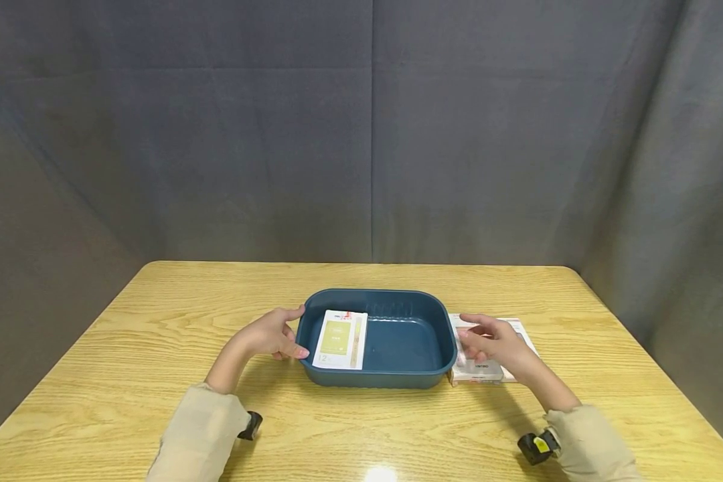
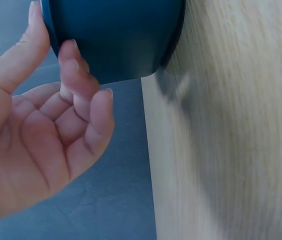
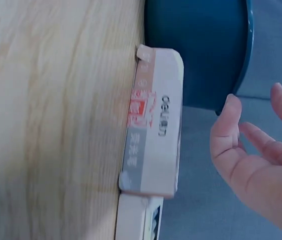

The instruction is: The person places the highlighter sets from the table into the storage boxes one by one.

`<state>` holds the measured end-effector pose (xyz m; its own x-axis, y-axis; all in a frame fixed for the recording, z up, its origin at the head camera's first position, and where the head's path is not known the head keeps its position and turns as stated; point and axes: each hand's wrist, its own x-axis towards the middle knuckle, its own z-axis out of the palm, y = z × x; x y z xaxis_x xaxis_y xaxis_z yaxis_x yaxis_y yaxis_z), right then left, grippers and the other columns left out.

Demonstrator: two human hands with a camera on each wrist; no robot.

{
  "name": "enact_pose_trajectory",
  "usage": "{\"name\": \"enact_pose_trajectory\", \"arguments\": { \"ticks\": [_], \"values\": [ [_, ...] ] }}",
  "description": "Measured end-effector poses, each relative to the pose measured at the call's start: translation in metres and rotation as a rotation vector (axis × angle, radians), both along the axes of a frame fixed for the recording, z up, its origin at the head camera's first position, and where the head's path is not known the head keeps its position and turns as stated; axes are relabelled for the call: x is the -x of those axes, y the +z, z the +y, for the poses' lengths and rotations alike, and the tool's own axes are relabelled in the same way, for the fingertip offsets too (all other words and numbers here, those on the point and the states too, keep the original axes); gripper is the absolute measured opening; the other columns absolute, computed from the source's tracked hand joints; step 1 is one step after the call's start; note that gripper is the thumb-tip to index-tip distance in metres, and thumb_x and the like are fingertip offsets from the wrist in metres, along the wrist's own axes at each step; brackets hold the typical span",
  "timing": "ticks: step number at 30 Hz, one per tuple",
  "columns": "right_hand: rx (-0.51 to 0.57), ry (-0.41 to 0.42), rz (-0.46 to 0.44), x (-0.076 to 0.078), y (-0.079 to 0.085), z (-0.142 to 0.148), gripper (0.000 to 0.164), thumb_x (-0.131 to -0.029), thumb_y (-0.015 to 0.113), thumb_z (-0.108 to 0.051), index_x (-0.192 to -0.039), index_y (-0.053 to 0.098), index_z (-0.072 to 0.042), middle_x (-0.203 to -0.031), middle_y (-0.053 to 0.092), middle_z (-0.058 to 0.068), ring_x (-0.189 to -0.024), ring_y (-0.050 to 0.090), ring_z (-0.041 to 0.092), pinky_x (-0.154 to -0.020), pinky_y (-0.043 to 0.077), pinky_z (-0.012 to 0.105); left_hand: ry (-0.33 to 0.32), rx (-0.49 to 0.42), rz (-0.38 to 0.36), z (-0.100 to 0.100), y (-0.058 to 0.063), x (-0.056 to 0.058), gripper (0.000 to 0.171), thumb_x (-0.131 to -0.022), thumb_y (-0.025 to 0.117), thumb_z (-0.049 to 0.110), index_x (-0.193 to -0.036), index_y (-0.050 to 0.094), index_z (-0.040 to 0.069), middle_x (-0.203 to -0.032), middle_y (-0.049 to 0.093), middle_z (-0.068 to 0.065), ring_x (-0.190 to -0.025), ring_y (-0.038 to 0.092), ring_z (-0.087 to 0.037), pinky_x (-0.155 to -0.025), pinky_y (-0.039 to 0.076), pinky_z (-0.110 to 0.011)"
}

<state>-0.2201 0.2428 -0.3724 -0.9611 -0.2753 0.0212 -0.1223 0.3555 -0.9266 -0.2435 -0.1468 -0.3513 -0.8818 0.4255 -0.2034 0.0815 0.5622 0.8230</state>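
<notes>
A dark blue plastic storage bin [image 1: 404,379] stands on the table, its long side facing me. My left hand [image 1: 275,333] pinches the rim at its left end, thumb over the edge and fingers against the outer wall [image 2: 116,40]. Inside the bin, at the left, lies a flat white box [image 1: 339,340] with a yellow-green panel. My right hand [image 1: 495,343] hovers at the bin's right end with fingers loosely bent and apart, holding nothing. Below it sits a white box marked deli [image 3: 156,125], close against the bin.
Another white box [image 1: 521,331] is beside the deli box, partly hidden by my right hand. The wooden table [image 1: 361,428] reaches back to a grey curtain [image 1: 361,134]. Both wrists carry a small black camera [image 1: 536,448] near the sleeve.
</notes>
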Motion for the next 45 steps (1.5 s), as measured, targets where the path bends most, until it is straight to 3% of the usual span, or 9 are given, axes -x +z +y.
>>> {"name": "enact_pose_trajectory", "arguments": {
  "ticks": [6,13,19,24,27,39,45],
  "values": [
    [0.015,0.005,0.014,-0.001,0.003,0.012,0.051,-0.090,0.053,-0.011,-0.127,0.033,0.017,-0.086,0.052,0.018,-0.061,0.050,0.012,-0.058,0.047,0.025,-0.041,-0.069,0.008,-0.005,-0.006,0.001,0.084,-0.075,0.069,0.000,-0.138,0.015,-0.011,-0.050,0.050,-0.007,-0.044,0.041,-0.014,-0.048,0.038,-0.029],
    [-0.072,-0.044,0.027,-0.003,0.009,0.036,0.049,-0.091,0.053,-0.014,-0.125,0.037,0.016,-0.090,0.055,0.019,-0.070,0.055,0.016,-0.059,0.048,0.026,-0.059,-0.129,-0.010,-0.008,-0.010,0.002,0.084,-0.076,0.068,-0.001,-0.138,0.012,-0.010,-0.051,0.049,-0.008,-0.045,0.040,-0.014,-0.048,0.036,-0.028],
    [-0.160,-0.114,0.051,-0.005,0.009,0.054,0.046,-0.090,0.053,-0.013,-0.122,0.040,0.017,-0.090,0.056,0.017,-0.068,0.052,0.016,-0.062,0.046,0.030,-0.082,-0.162,-0.016,-0.009,-0.011,0.001,0.085,-0.077,0.067,-0.001,-0.139,0.009,-0.010,-0.051,0.048,-0.006,-0.044,0.038,-0.014,-0.047,0.034,-0.028],
    [-0.273,-0.164,0.097,-0.008,0.007,0.065,0.044,-0.090,0.054,-0.018,-0.119,0.046,0.015,-0.108,0.055,0.024,-0.089,0.052,0.016,-0.075,0.045,0.032,-0.067,-0.169,-0.028,-0.009,-0.010,-0.001,0.085,-0.077,0.067,-0.001,-0.139,0.009,-0.008,-0.051,0.048,-0.006,-0.043,0.037,-0.014,-0.046,0.033,-0.028],
    [-0.310,-0.186,0.101,-0.010,0.005,0.071,0.044,-0.091,0.053,-0.018,-0.119,0.046,0.015,-0.111,0.053,0.028,-0.095,0.052,0.024,-0.075,0.044,0.034,-0.064,-0.171,-0.032,-0.009,-0.009,-0.001,0.085,-0.077,0.067,-0.001,-0.139,0.010,-0.008,-0.051,0.049,-0.006,-0.043,0.037,-0.014,-0.047,0.034,-0.028],
    [-0.363,-0.216,0.094,-0.015,0.002,0.086,0.045,-0.090,0.054,-0.019,-0.117,0.046,0.016,-0.108,0.053,0.029,-0.091,0.053,0.024,-0.070,0.044,0.028,-0.055,-0.157,-0.036,-0.008,-0.007,0.000,0.084,-0.077,0.067,-0.001,-0.139,0.011,-0.008,-0.051,0.051,-0.006,-0.042,0.038,-0.013,-0.046,0.035,-0.027],
    [-0.371,-0.215,0.082,-0.015,0.001,0.092,0.046,-0.090,0.055,-0.020,-0.116,0.046,0.017,-0.106,0.055,0.027,-0.087,0.053,0.016,-0.070,0.045,0.031,-0.062,-0.152,-0.037,-0.008,-0.009,0.000,0.084,-0.077,0.067,0.000,-0.139,0.011,-0.008,-0.050,0.050,-0.004,-0.042,0.037,-0.012,-0.046,0.033,-0.027]
  ]
}}
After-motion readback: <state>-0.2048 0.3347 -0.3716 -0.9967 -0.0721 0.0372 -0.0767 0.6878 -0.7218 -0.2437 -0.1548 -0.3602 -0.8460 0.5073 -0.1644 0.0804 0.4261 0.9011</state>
